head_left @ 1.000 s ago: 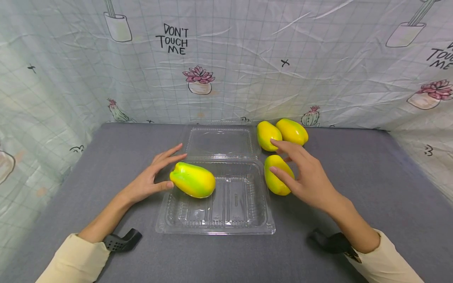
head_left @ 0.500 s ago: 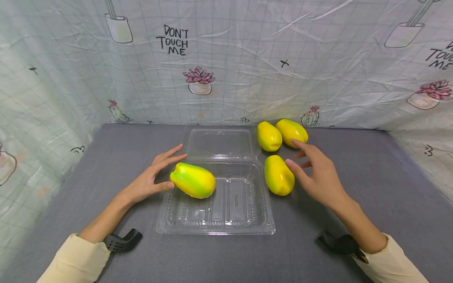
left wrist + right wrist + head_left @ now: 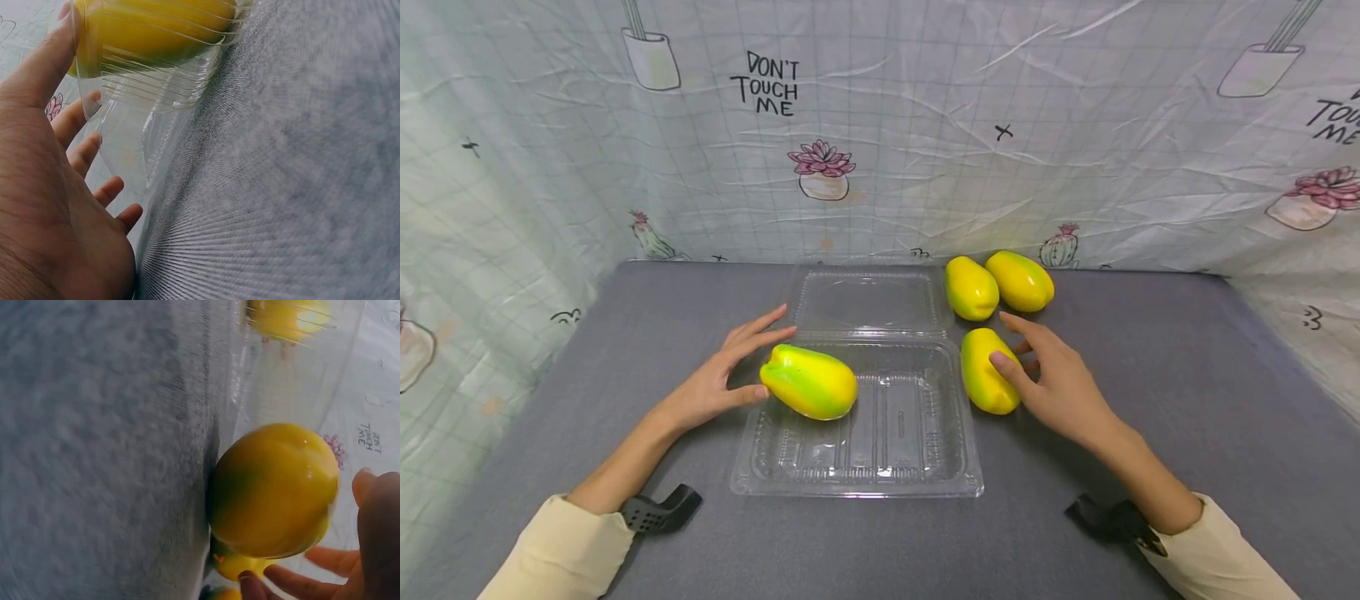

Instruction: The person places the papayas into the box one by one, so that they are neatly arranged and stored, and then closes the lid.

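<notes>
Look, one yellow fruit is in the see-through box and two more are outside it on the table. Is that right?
Not quite: three more are outside, not two. The head view shows the near fruit by the right hand, the back-left fruit and the back-right fruit. One yellow fruit is indeed in the see-through box.

Hidden edges, cropped shapes and soft focus

The right hand [image 3: 1063, 387] covers part of the yellow fruit beside it [image 3: 985, 371]; whether its fingers touch it cannot be told. The right wrist view cuts that hand off. Above the left hand [image 3: 62, 187], the left wrist view crops the contained fruit [image 3: 156, 28]; beside the hand, the grey tabletop [image 3: 312, 137] blurs.
</notes>
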Demonstrator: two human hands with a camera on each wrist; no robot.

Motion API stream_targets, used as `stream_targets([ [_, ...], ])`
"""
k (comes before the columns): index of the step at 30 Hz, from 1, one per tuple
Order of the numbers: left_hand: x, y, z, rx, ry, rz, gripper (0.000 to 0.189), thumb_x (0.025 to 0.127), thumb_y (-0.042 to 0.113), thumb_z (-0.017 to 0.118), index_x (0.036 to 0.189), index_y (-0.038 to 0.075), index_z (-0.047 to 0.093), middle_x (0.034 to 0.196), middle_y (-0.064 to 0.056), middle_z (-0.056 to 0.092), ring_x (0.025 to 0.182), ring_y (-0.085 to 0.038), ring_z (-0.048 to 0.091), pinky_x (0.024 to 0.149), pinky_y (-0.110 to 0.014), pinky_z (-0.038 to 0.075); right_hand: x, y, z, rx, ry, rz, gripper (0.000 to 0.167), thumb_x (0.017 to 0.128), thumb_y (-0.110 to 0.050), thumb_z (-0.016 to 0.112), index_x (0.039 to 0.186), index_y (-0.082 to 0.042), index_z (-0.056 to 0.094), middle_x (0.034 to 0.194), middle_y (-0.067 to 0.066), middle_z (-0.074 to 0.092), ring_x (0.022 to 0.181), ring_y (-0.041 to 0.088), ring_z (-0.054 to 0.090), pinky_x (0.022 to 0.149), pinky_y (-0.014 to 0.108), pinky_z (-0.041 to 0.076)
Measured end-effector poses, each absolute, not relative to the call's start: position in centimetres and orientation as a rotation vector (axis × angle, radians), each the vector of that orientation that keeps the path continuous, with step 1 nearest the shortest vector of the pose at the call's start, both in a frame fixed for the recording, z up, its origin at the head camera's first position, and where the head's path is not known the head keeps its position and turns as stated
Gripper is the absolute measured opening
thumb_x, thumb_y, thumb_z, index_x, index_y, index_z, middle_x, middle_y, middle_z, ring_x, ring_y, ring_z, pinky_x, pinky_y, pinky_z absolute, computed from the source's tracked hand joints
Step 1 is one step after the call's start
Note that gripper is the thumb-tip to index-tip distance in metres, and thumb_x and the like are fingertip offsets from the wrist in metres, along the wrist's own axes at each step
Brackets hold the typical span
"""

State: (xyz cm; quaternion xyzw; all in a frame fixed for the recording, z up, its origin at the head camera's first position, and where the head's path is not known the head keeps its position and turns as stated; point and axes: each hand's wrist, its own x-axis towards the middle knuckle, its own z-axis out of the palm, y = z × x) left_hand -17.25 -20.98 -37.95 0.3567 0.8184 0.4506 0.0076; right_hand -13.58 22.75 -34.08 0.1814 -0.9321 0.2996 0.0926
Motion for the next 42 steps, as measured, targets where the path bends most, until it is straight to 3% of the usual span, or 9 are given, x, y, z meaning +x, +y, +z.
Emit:
stream_targets([
  [7, -17.3, -21.1, -38.0, 1.13, 2.556, 1.415, 0.068, 0.085, 0.035, 0.069, 0.146, 0.021, 0.042, 0.159, 0.0, 0.016, 0.142, -0.03, 0.006, 0.097, -0.073, 0.007, -13.7, 22.4, -34.6, 0.514, -2.83, 0.923, 0.058, 0.1, -0.039, 0.049, 0.146, -0.006, 0.037, 0.141, 0.015, 0.045, 0.108, 0.033, 0.055, 0.083, 0.051, 0.045],
  [14, -17.4, -21.1, -38.0, 1.142, 2.555, 1.409, 0.068, 0.085, 0.035, 0.069, 0.146, 0.02, 0.042, 0.158, 0.0, 0.016, 0.142, -0.033, 0.006, 0.097, -0.073, 0.007, -13.7, 22.2, -35.1, 0.5, -2.873, 0.908, 0.06, 0.1, -0.041, 0.046, 0.146, -0.003, 0.036, 0.143, 0.017, 0.043, 0.129, 0.036, 0.04, 0.102, 0.055, 0.03],
  [26, -17.3, -21.1, -38.0, 1.144, 2.554, 1.411, 0.069, 0.086, 0.038, 0.068, 0.146, 0.019, 0.042, 0.158, -0.001, 0.017, 0.142, -0.03, 0.007, 0.097, -0.073, 0.007, -13.5, 22.2, -34.9, 0.482, -2.935, 0.909, 0.065, 0.097, -0.046, 0.05, 0.148, -0.008, 0.033, 0.144, 0.016, 0.043, 0.123, 0.035, 0.045, 0.098, 0.054, 0.035],
  [42, -17.2, -21.0, -37.9, 1.15, 2.533, 1.434, 0.069, 0.085, 0.036, 0.07, 0.146, 0.018, 0.043, 0.158, -0.002, 0.017, 0.142, -0.029, 0.008, 0.097, -0.072, 0.008, -13.4, 22.6, -34.0, 0.571, -2.95, 0.937, 0.061, 0.097, -0.034, 0.055, 0.15, -0.014, 0.031, 0.138, 0.014, 0.049, 0.111, 0.03, 0.053, 0.089, 0.05, 0.041],
])
